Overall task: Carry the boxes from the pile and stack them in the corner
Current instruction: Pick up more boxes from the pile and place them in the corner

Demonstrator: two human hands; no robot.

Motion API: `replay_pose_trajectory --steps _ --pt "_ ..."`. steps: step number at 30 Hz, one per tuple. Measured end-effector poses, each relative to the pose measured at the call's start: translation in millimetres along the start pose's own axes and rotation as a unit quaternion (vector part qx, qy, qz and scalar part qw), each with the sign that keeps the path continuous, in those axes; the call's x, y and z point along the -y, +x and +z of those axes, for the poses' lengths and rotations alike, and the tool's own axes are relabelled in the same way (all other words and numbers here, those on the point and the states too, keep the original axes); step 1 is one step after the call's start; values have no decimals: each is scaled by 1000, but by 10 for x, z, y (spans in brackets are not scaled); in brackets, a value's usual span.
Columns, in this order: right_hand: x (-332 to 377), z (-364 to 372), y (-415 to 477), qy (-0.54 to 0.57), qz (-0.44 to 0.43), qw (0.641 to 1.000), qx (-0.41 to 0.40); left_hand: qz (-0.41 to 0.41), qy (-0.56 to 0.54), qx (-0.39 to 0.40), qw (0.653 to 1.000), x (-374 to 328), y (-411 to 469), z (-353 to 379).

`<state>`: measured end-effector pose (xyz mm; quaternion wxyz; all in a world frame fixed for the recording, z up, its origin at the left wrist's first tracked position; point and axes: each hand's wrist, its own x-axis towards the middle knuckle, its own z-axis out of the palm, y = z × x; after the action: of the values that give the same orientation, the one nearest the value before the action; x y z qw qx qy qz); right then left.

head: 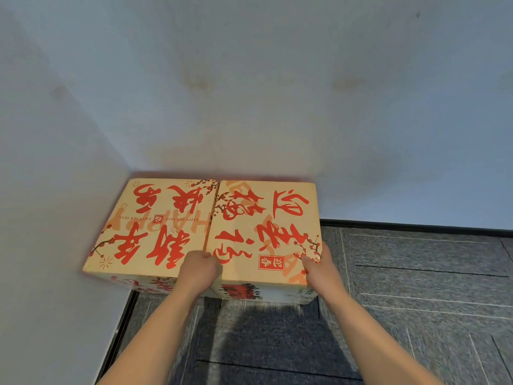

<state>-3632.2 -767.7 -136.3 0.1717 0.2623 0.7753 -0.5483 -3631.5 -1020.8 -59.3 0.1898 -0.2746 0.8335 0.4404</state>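
Clamping its two near corners, the left hand (201,266) and the right hand (317,263) held the tan cardboard box with red lettering (266,226), which lay just beyond both equally, touching a matching box (155,226) in the left corner (128,168).

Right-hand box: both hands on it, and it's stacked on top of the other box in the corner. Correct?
Not on top. The head view shows the right-hand box standing beside the left-hand box, sides together and tops about level, in the corner. The left hand and right hand are both on it.
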Motion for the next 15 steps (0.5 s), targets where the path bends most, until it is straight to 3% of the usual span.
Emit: replay_pose_trajectory --steps 6,15 --pt "-197 -89 262 -63 -11 998 -16 35 -67 18 997 -353 -318 22" --pt "2146 -858 -1678 65 -50 997 -14 56 -175 75 980 -1845 -1563 -768"
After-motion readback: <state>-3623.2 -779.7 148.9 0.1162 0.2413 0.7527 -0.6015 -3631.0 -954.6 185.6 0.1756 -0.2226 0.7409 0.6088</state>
